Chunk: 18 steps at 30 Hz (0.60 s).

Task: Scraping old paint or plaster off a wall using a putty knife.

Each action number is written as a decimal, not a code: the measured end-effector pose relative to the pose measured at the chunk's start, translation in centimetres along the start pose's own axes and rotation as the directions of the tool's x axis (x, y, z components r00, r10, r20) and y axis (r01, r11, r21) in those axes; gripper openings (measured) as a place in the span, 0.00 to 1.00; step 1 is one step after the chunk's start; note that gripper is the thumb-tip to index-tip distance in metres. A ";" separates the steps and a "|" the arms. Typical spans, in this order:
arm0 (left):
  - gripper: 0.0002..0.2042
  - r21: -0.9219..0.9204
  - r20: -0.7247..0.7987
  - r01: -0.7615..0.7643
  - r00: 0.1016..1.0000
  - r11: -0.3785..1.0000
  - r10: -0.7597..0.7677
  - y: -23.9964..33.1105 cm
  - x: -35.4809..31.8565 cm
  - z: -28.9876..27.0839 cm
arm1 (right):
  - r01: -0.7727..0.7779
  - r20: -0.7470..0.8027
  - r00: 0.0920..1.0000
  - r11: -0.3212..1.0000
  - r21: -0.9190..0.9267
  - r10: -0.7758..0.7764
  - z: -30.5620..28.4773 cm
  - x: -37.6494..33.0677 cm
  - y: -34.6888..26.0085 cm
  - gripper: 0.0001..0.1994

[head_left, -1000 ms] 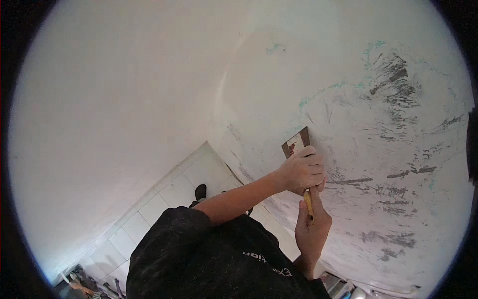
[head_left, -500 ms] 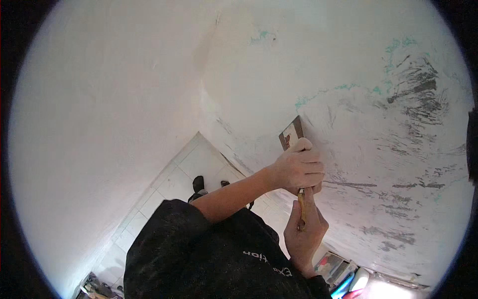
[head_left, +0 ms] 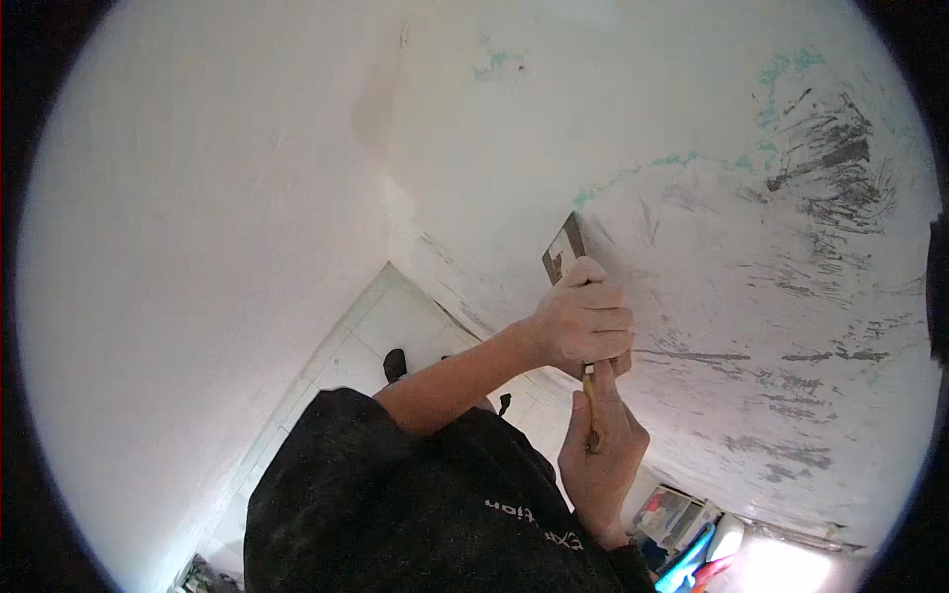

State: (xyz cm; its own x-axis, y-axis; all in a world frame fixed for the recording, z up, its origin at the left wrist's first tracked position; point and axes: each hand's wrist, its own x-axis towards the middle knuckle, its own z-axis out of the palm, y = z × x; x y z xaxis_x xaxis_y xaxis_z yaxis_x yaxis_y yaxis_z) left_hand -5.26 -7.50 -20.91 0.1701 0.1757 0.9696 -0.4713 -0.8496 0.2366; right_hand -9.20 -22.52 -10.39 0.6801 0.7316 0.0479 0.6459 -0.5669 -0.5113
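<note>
Both my hands are closed on one putty knife (head_left: 563, 249), its wide metal blade against the wall (head_left: 712, 257). My left hand (head_left: 581, 324) wraps the upper part near the blade and hides much of that part. Lower down, my right hand (head_left: 611, 457) grips the yellowish handle (head_left: 594, 420), with a finger stretched along it toward the left hand. The blade sits just below a line of green flecks, at the edge of a rough, whitish patch with dark scrape marks.
A second wall (head_left: 198, 257) meets this one at a corner on the left. Pale floor tiles (head_left: 381, 316) lie below, with a dark-covered foot (head_left: 394, 366) on them. Boxes and coloured items (head_left: 682, 529) stand at the lower right, and clutter (head_left: 203, 575) at the lower left.
My hands and the putty knife have shifted slightly up and left in the picture. The wall marks have shifted too, as the view moved a little. Both grips stay the same.
</note>
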 end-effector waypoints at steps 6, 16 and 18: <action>0.13 -0.060 -0.001 0.036 0.999 0.998 -0.036 0.8 0.4 0.8 | 0.037 -0.028 0.999 0.997 -0.063 -0.039 -1.1 -0.3 -0.2 0.21; 0.12 -0.079 0.014 0.068 0.998 0.995 -0.067 0.7 -0.6 0.9 | 0.036 0.004 0.999 0.998 -0.053 -0.036 -0.8 -0.2 0.5 0.21; 0.12 -0.071 0.070 0.052 0.996 0.996 -0.048 0.8 -0.3 1.0 | 0.138 -0.055 0.989 0.990 -0.030 -0.140 -0.8 0.1 0.8 0.21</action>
State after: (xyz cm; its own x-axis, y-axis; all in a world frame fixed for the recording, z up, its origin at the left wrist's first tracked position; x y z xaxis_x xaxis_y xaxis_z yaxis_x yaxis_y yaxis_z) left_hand -4.79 -8.74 -21.12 0.2523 0.1807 0.9506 -0.5220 -0.8018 0.2910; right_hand -8.39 -23.22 -10.16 0.6013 0.7815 0.1663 0.7437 -0.4713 -0.4741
